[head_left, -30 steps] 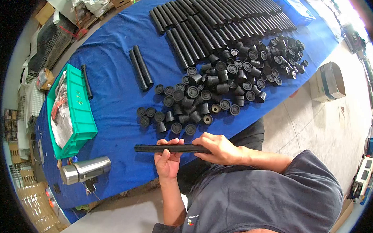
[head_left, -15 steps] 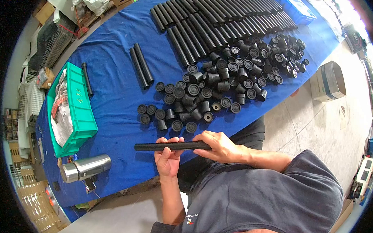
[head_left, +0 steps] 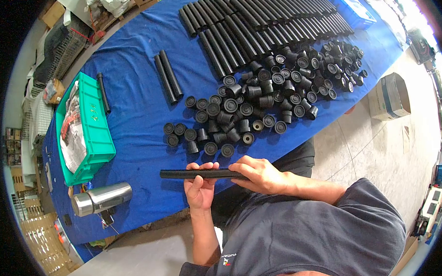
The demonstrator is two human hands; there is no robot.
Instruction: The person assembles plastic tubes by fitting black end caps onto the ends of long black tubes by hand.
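Note:
A black tube lies level across both hands, just over the near edge of the blue-covered table. My left hand is closed round its middle, thumb in front and fingertips behind. Around the tube's right end my right hand is wrapped, so that end is hidden. Beyond the hands spreads a heap of black rubber end caps, some with ringed faces up, others on their sides.
Rows of black tubes fill the far side of the blue cloth. Two tubes lie apart. At left are a green crate and a steel flask. A cardboard box stands on the floor.
The tube stays in both hands at almost the same place. My right hand's fingers have shifted slightly over its right end.

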